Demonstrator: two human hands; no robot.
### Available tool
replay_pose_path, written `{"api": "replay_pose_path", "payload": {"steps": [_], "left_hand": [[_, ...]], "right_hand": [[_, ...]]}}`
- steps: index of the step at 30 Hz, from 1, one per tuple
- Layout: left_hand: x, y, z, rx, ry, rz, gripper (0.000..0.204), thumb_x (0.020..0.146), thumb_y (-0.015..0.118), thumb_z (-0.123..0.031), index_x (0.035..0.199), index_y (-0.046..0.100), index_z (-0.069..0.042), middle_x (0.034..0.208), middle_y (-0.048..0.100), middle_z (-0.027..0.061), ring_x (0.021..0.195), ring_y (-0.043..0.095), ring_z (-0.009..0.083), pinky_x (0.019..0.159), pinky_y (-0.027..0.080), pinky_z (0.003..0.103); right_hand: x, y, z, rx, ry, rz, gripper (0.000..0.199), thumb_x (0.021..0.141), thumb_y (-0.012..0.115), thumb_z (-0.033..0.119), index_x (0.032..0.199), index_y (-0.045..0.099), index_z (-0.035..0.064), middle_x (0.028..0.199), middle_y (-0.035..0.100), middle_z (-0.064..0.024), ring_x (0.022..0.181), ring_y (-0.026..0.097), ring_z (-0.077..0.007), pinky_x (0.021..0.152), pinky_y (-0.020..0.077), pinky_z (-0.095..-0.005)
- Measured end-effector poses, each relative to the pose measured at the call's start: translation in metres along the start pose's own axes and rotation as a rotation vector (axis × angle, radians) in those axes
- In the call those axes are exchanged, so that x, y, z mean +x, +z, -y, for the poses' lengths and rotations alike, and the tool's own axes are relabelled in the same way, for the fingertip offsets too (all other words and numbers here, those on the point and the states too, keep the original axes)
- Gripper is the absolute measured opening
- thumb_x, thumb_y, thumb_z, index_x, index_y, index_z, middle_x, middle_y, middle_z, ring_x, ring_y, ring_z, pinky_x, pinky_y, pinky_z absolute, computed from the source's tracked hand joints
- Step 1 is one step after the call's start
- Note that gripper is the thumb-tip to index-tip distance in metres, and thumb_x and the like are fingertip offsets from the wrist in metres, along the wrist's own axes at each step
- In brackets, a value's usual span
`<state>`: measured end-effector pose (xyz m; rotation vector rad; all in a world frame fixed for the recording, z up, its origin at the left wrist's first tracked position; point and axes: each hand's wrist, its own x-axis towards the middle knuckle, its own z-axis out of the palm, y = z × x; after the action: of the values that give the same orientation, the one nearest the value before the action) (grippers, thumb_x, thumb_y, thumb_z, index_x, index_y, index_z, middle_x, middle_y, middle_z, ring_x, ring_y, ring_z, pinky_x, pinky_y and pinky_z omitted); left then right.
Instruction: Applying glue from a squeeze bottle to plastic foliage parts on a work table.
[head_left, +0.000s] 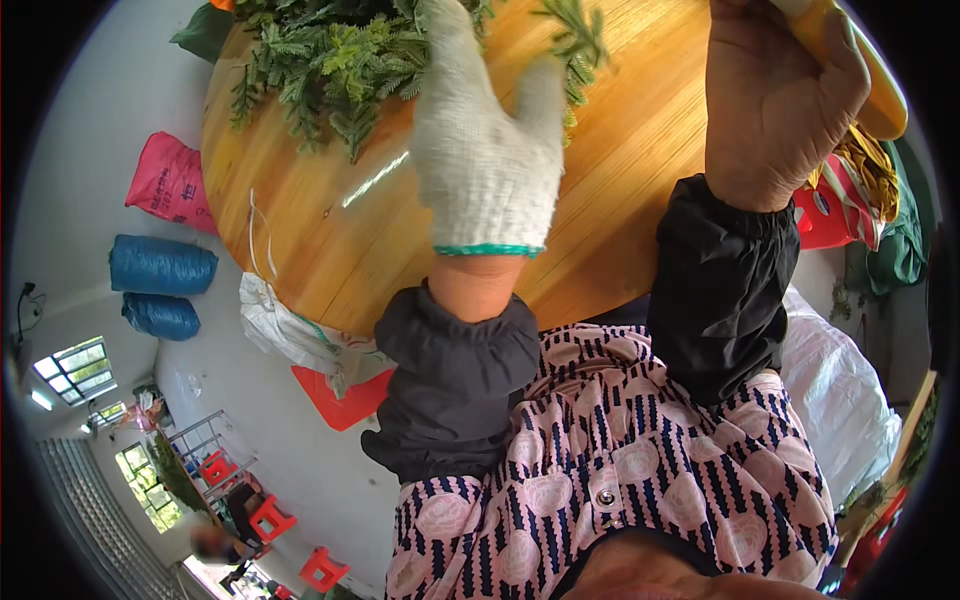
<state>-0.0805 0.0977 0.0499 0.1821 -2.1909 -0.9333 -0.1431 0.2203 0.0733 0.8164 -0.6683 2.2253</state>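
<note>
On worktop (635, 180), greenery (345, 70) is apparently being handled; yellow object (884, 108) is held by right hand (770, 110); left hand (488, 165) grip cannot be told; steadying seems required.

Tabletop (335, 250): rounded edge, glossy wood with visible grain, one bright streak of reflected light. Floor (270, 430): pale grey. Wall (62, 318) at left: whitish, with a bright multi-pane window (77, 372). Second window (150, 487), lower down: gridded, green showing through. Lit tube lamp (41, 400) near the first window. Ribbed grey surface (92, 510) at lower left. Red stools (272, 515) stand across the room.
</note>
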Motion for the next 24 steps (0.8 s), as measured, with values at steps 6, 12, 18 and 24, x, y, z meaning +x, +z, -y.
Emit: {"api": "replay_pose_path", "payload": {"steps": [6,12,18,24], "left_hand": [[0.0,-0.024,0.026,0.317,0.007,0.587,0.057,0.089,0.067,-0.005,0.144,0.054,0.003,0.138,0.064,0.0232,0.131,0.059,0.0279,0.111,0.044,0.033],[0.013,-0.108,0.094,-0.057,-0.02,0.535,0.053,0.086,0.058,0.008,0.136,0.066,-0.007,0.124,0.07,0.0179,0.11,0.068,0.0293,0.1,0.051,0.036],[0.012,-0.13,0.099,0.262,0.249,0.235,0.05,0.087,0.06,0.008,0.135,0.066,-0.003,0.127,0.071,0.0151,0.113,0.067,0.0236,0.1,0.051,0.034],[-0.015,-0.104,0.111,0.013,0.19,0.037,0.045,0.087,0.067,0.001,0.132,0.066,0.001,0.126,0.07,0.02,0.103,0.069,0.0296,0.093,0.053,0.038]], "right_hand": [[0.007,0.015,0.022,0.014,0.267,-0.119,0.021,0.098,0.067,0.022,0.109,0.063,0.0046,0.097,0.067,-0.007,0.087,0.064,-0.0172,0.08,0.0542,-0.0306],[-0.009,0.019,0.013,0.037,0.636,-0.086,0.023,0.094,0.066,0.021,0.106,0.064,0.0011,0.094,0.067,-0.0075,0.087,0.062,-0.0185,0.08,0.0503,-0.0319],[-0.035,0.012,-0.005,-0.295,0.622,0.29,0.03,0.083,0.074,0.01,0.111,0.065,-0.0001,0.097,0.067,-0.0043,0.088,0.062,-0.0143,0.077,0.0501,-0.0294],[-0.043,0.011,-0.004,-0.379,0.603,0.532,0.032,0.083,0.077,0.006,0.113,0.068,0.0011,0.1,0.069,-0.0043,0.091,0.064,-0.0145,0.079,0.0519,-0.029]]}}
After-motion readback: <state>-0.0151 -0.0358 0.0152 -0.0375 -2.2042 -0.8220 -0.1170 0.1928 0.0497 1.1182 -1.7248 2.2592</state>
